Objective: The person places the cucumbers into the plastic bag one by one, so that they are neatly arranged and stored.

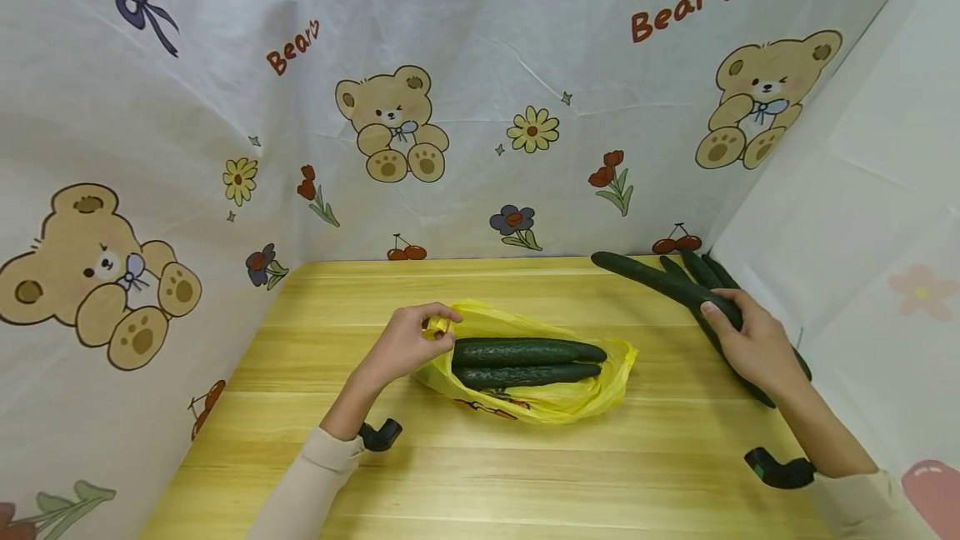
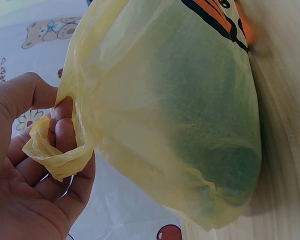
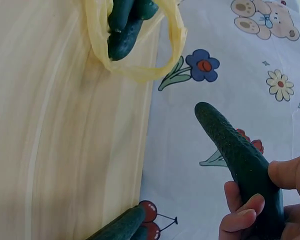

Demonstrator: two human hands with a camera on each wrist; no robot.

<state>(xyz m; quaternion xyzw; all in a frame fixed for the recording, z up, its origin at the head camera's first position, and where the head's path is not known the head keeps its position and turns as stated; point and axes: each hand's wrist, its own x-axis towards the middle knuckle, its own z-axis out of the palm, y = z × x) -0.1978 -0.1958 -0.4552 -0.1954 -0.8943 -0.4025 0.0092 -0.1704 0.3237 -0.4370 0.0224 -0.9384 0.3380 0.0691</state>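
Observation:
A yellow plastic bag (image 1: 525, 411) lies with its mouth spread on the table, and dark green cucumbers (image 1: 525, 351) rest inside it. My left hand (image 1: 408, 344) pinches the bag's gathered handle at its left end; the left wrist view shows the twisted plastic (image 2: 65, 155) between thumb and fingers. At the right, my right hand (image 1: 753, 340) grips a cucumber (image 1: 652, 275) by one end, its other end pointing left toward the bag. In the right wrist view the thumb and fingers wrap around that cucumber (image 3: 240, 155).
More cucumbers (image 1: 705, 271) lie in a pile under and behind my right hand, beside the right wall. The wooden table (image 1: 480, 490) meets a white bear-printed cloth (image 1: 480, 215) at the back and sides. Black wrist devices (image 1: 381, 435) sit on both wrists.

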